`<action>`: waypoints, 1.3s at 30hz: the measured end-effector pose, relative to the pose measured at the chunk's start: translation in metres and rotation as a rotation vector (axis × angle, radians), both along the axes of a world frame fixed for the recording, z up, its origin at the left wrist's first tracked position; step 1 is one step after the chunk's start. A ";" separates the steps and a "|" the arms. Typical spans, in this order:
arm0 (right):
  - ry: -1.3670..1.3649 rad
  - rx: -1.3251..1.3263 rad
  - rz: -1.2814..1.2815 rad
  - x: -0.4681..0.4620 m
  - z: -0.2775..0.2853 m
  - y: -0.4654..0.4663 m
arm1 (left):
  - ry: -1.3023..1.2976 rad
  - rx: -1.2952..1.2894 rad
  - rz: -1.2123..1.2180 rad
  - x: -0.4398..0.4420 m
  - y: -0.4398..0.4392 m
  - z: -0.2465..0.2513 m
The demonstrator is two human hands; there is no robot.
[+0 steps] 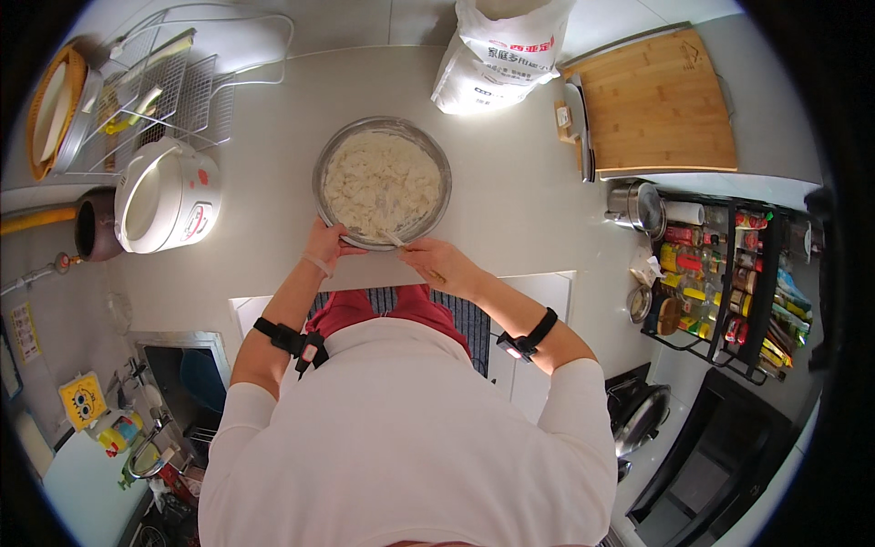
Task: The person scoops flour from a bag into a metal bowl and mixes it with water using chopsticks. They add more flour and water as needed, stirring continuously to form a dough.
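A round metal bowl (446, 184) rests on the pale countertop in front of me. Inside it a shaggy, off-white flour dough (381, 179) covers the bottom and reaches partway up the wall. My left hand (327, 245) grips the bowl's near-left rim. In my right hand (443, 265) is a thin utensil, apparently chopsticks (392, 237); the tip lies over the near edge of the dough, and the patterned end shows below my fingers. My palm hides the middle of the utensil.
A white flour sack (499, 65) stands at the back of the countertop (273, 171). To the left are a white rice cooker (167, 198) and a wire rack (188, 96). A wooden cutting board (656, 102), knives and a condiment rack (718, 287) stand right. The sink (181, 355) lies lower left.
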State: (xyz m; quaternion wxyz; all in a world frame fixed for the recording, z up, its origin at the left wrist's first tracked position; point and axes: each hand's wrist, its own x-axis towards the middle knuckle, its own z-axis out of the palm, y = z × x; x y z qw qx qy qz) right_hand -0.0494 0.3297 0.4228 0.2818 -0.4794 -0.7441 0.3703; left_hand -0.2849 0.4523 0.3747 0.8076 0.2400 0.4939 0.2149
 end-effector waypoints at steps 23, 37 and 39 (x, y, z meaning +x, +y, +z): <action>0.029 0.088 0.046 -0.011 -0.015 0.014 | 0.051 0.018 -0.018 0.000 0.003 0.003; -0.010 0.207 0.018 -0.012 -0.018 -0.005 | 0.035 -0.010 0.025 0.007 -0.004 0.005; 0.019 0.074 -0.071 -0.020 -0.017 -0.002 | 0.027 -0.015 0.015 0.006 -0.005 0.005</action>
